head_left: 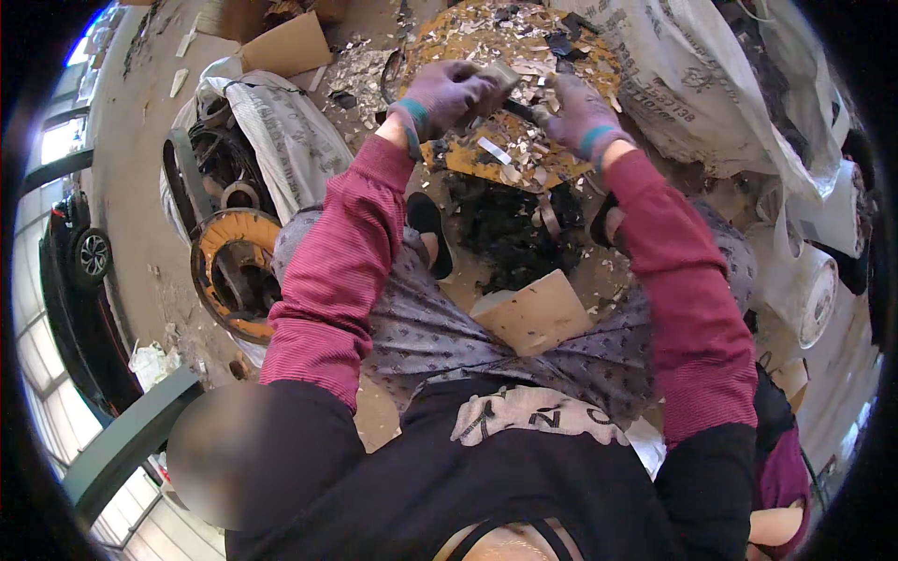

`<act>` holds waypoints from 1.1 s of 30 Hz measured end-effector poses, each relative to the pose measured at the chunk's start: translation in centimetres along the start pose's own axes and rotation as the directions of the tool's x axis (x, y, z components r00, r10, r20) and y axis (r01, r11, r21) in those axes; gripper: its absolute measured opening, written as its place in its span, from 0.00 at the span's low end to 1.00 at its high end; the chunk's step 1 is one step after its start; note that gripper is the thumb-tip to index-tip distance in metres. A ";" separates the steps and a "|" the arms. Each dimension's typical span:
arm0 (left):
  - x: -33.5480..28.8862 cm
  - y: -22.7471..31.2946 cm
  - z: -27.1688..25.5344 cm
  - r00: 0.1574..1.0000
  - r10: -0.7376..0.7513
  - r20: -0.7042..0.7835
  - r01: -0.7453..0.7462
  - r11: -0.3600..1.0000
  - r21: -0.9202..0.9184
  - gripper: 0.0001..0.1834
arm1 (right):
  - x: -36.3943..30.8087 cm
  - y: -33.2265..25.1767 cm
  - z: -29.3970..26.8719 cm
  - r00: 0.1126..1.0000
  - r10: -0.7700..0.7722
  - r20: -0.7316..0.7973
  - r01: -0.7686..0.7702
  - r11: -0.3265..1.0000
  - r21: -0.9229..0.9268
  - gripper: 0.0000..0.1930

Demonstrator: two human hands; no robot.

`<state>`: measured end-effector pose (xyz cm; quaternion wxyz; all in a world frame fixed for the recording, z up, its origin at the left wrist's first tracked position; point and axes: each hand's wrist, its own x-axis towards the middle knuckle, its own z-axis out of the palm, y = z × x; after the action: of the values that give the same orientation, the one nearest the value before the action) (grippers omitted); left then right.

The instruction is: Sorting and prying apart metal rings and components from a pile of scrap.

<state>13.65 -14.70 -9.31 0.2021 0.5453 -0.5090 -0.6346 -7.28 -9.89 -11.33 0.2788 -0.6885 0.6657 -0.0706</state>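
My left hand (454,93), in a purple-grey work glove with a teal cuff, is closed on a small pale flat piece (503,77). Close to its right, my right hand (575,117), gloved alike, has its fingers curled around a dark narrow piece (520,110) that points toward the left hand. What kind of things these are is too small to make out. Both hands are over a worn orange round surface (468,161) strewn with white and silvery scraps. A white strip (494,150) lies on it just below the hands.
Dark shredded material (519,234) lies on the floor between my feet, with a cardboard piece (533,313) nearer. At left stand a white woven sack (290,136) and an orange ring-shaped part (210,271). Large white sacks (692,84) and white buckets (795,294) are at right.
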 end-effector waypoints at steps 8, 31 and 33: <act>-4.8 8.9 2.8 0.740 0.359 0.569 -0.533 0.829 0.171 0.19 | -5.4 -0.3 -10.3 0.840 -0.535 0.091 0.494 0.823 0.280 0.31; -1.3 -0.6 1.8 0.972 0.230 -0.038 -0.198 0.903 0.381 0.17 | -23.6 33.7 2.3 0.689 0.708 0.155 -0.448 0.248 0.859 0.23; -0.6 -1.0 2.2 0.968 0.245 -0.054 -0.227 0.946 0.230 0.16 | -23.3 34.1 2.7 0.683 0.729 -0.051 -0.453 0.477 0.753 0.23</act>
<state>12.17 -12.91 -10.14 0.2349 0.5250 -0.6298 -0.5221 -38.40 14.57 -23.48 0.3900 -0.2268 0.8268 -0.3360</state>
